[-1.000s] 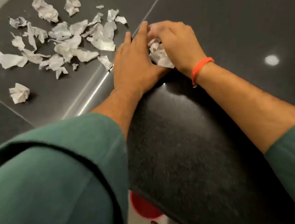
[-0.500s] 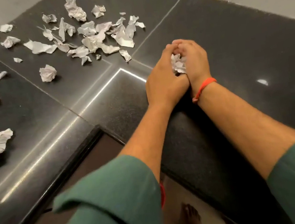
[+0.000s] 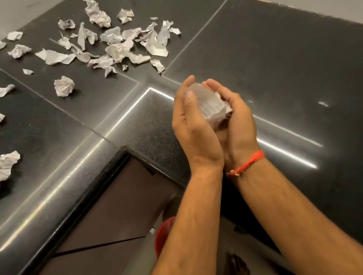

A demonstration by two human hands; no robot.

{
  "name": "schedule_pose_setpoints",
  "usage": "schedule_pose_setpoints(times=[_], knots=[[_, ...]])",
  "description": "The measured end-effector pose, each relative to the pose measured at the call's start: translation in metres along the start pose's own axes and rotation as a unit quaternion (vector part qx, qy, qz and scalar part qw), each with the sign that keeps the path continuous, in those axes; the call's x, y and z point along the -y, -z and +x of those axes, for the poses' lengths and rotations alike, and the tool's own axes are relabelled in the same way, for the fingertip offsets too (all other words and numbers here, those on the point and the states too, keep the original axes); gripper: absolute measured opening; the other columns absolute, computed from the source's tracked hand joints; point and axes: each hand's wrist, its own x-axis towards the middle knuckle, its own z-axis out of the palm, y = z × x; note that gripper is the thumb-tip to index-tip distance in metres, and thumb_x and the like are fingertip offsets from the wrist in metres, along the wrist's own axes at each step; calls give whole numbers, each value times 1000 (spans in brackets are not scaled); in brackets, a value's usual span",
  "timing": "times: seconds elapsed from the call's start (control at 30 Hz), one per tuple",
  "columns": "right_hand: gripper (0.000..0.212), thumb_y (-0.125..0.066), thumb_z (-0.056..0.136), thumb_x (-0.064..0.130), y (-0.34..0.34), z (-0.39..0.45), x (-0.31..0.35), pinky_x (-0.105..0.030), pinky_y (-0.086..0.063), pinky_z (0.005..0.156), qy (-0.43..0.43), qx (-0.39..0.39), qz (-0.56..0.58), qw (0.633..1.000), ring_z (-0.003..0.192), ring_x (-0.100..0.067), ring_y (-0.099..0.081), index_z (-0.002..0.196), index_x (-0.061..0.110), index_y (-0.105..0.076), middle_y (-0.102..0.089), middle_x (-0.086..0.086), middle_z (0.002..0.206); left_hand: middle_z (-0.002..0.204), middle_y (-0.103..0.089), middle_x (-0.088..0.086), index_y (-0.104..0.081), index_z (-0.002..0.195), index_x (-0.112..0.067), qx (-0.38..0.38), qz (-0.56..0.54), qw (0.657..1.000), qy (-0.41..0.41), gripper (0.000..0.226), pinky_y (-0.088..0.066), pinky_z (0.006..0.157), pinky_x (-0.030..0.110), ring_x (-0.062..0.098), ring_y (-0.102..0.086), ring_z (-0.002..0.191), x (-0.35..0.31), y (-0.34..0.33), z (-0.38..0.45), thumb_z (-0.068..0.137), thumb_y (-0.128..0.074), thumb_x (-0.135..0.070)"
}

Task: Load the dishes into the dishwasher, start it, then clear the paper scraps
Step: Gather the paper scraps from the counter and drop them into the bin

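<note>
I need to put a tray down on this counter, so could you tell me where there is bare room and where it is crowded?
The black countertop is bare right of the hands, out to its far and right edges. The corner strip near the inner edge, left of the left hand, is also free. The far-left stretch is crowded with paper scraps, and more lie along the left edge.

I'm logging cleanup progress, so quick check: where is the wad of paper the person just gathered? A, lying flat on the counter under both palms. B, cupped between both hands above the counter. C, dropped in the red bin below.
B: the paper wad sits cupped between the left hand and right hand, raised over the counter.
</note>
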Motion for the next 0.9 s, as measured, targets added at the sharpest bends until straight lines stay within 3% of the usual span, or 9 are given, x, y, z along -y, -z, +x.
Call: schedule_pose_setpoints(times=[0.1, 0.17, 0.27, 0.37, 0.6, 0.7, 0.8, 0.9], knots=[[57, -73, 85, 24, 0, -25, -11, -38, -48, 95, 2, 13, -14, 1000, 103, -23, -59, 136, 2, -57, -60, -14, 113, 105, -73, 13, -71, 112, -8, 2, 32, 999, 7, 24, -59, 82, 39, 26, -71, 98, 2, 15, -15, 104, -50, -17], [48, -68, 90, 22, 2, -44, -18, -36, -49, 89, 18, 2, -35, 999, 97, -23, -59, 132, 0, -59, -61, -13, 105, 99, -73, 10, -71, 107, -7, -5, 54, 999, 0, 17, -58, 79, 33, 23, -71, 93, 2, 25, -28, 102, -56, -13], [40, -59, 95, 26, 3, -72, -26, -40, -48, 98, 22, 7, -61, 998, 106, -26, -61, 127, 4, -64, -66, -15, 113, 93, -73, 5, -70, 101, -8, -17, 46, 999, -16, 11, -57, 76, 29, 17, -71, 88, -3, 40, -47, 100, -59, -9], [49, -58, 91, 33, 0, -92, -35, -44, -43, 107, 11, 15, -68, 998, 114, -26, -61, 129, 3, -62, -66, -15, 123, 95, -73, 8, -69, 103, -6, -35, 30, 999, -10, 11, -58, 76, 31, 21, -71, 89, -5, 56, -61, 100, -59, -9], [31, -51, 96, 22, 8, -133, -81, -45, -40, 111, 36, 61, -222, 972, 126, -18, -59, 117, 10, -71, -67, -5, 128, 89, -70, 10, -67, 104, -3, -93, 5, 995, 25, 15, -54, 69, 30, 20, -66, 80, 0, 113, -92, 102, -54, -8], [31, -54, 95, 23, 29, -141, -115, -44, -39, 112, -43, 53, -248, 966, 127, -17, -58, 117, 12, -72, -68, -3, 127, 85, -71, 7, -68, 102, -3, -153, 26, 985, 70, 14, -54, 67, 28, 16, -67, 77, 19, 143, -109, 100, -56, -10], [28, -61, 91, 27, 63, -140, -154, -44, -39, 113, -200, -30, -157, 967, 115, -21, -61, 111, 13, -75, -70, -8, 116, 86, -73, 8, -71, 97, -7, -224, 55, 963, 142, 13, -54, 66, 28, 17, -69, 78, 57, 174, -121, 99, -60, -12], [31, -62, 90, 23, 105, -131, -195, -41, -41, 112, -264, -205, -92, 938, 103, -26, -62, 112, 4, -71, -68, -16, 107, 88, -77, 7, -73, 101, -13, -287, 56, 919, 266, 13, -57, 72, 31, 21, -74, 85, 103, 204, -130, 94, -62, -9]])
